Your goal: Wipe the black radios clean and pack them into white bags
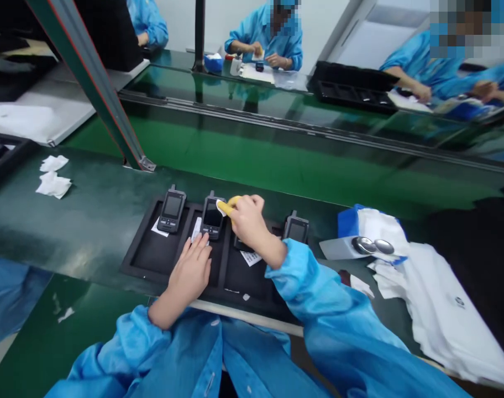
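A black handheld radio point(213, 218) with a stubby antenna and a screen stands in a black divided tray point(155, 260). My right hand point(250, 224), with yellow covers on its fingertips, pinches a small white wipe point(221, 208) against the upper right of that screen. My left hand point(190, 269) lies with fingers extended at the radio's lower edge, touching it. To the left in the tray is another handheld radio point(172, 210), with a white paper label point(159, 228) beside it. A further radio point(296, 227) shows on the right; one more is mostly hidden under my right hand.
On the right are a blue box of white wipes point(348, 221), a pale bottle with a round metal top point(342, 248), and white cloth point(446, 309). Crumpled wipes point(53, 184) lie left. A slanted post point(106, 105) rises beyond the tray; co-workers point(264, 38) sit across.
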A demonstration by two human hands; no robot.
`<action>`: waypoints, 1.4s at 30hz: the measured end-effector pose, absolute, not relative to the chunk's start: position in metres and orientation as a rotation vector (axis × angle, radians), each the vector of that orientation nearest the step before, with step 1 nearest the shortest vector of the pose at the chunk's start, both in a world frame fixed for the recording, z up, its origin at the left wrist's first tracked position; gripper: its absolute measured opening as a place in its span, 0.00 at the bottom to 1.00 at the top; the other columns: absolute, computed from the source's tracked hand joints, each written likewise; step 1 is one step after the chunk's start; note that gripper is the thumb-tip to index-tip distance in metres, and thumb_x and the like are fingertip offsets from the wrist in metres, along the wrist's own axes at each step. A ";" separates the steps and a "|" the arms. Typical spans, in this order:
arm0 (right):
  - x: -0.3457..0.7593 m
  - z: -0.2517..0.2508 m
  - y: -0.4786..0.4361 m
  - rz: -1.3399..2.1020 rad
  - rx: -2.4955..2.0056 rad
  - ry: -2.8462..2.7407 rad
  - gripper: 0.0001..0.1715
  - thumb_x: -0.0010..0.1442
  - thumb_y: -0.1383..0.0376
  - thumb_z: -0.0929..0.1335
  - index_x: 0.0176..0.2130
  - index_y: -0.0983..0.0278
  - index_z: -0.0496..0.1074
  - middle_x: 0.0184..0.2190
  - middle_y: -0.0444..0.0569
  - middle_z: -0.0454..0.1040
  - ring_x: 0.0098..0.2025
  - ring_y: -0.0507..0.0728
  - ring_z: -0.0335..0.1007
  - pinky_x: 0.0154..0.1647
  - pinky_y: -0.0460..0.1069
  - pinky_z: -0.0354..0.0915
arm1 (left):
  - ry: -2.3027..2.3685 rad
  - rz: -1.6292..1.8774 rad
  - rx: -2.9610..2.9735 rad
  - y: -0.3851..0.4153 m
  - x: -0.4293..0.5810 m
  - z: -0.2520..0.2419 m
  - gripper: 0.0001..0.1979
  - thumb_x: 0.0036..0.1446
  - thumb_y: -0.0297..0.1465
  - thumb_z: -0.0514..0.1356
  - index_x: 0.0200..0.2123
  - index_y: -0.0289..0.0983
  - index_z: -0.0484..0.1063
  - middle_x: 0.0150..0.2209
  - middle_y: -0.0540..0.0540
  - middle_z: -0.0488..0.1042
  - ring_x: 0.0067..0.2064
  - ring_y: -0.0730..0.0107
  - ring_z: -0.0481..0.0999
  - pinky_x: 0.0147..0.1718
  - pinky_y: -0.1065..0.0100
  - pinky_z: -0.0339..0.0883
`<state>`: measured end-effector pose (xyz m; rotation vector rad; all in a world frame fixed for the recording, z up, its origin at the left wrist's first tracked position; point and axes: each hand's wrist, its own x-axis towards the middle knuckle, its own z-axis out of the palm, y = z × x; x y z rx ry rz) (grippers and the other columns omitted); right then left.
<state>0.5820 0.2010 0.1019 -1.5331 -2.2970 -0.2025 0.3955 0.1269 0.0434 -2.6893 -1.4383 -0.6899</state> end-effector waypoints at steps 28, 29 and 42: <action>0.557 0.065 0.179 -0.230 -1.254 -2.537 0.18 0.57 0.75 0.64 0.40 0.58 0.77 0.34 0.45 0.72 0.39 0.53 0.60 0.46 0.55 0.41 | -1.370 -1.048 -2.674 0.125 0.392 0.043 0.12 0.59 0.21 0.48 0.39 0.34 0.70 0.50 0.36 0.76 0.55 0.59 0.73 0.55 0.53 0.66; 0.555 0.069 0.180 -0.224 -1.250 -2.517 0.19 0.57 0.75 0.63 0.39 0.57 0.77 0.34 0.45 0.72 0.39 0.53 0.60 0.46 0.55 0.41 | -1.354 -1.139 -2.645 0.124 0.387 0.045 0.12 0.59 0.21 0.49 0.39 0.34 0.70 0.48 0.38 0.77 0.53 0.61 0.74 0.55 0.54 0.67; 0.466 0.101 0.255 -0.184 -1.504 -2.486 0.19 0.63 0.73 0.59 0.41 0.61 0.76 0.40 0.50 0.70 0.44 0.57 0.57 0.48 0.56 0.40 | -1.762 -0.817 -2.456 0.147 0.325 0.050 0.16 0.56 0.19 0.46 0.41 0.31 0.71 0.56 0.31 0.70 0.59 0.52 0.68 0.59 0.46 0.59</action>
